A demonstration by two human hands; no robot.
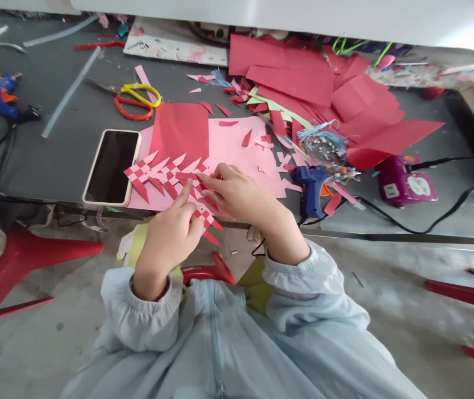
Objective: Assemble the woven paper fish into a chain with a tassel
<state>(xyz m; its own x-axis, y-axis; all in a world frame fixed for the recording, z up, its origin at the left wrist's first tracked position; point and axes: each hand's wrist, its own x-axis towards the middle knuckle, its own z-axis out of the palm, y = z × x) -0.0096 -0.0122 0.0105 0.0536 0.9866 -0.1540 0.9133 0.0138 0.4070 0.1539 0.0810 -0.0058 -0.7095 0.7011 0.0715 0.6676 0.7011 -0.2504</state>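
Several woven red-and-pink paper fish (pixel 174 173) lie in a row on a pink paper sheet (pixel 241 147), with a red sheet (pixel 181 130) just behind them. Between the thumb and curled fingers of my left hand (pixel 173 230) is another woven paper fish (pixel 206 217), partly hidden and sticking out past the table's front edge. That hand's index finger stretches forward to the row. From the right, my right hand (pixel 241 194) reaches over the row's right end, its fingers apart and fingertips touching the paper there. It grips nothing that I can see.
A phone (pixel 112 167) lies left of the pink sheet, scissors (pixel 137 101) behind it. A blue glue gun (pixel 312 188) and a purple box (pixel 407 180) with cables stand right. Red paper (pixel 290 83) and scraps lie behind. Another glue gun (pixel 0 97) is far left.
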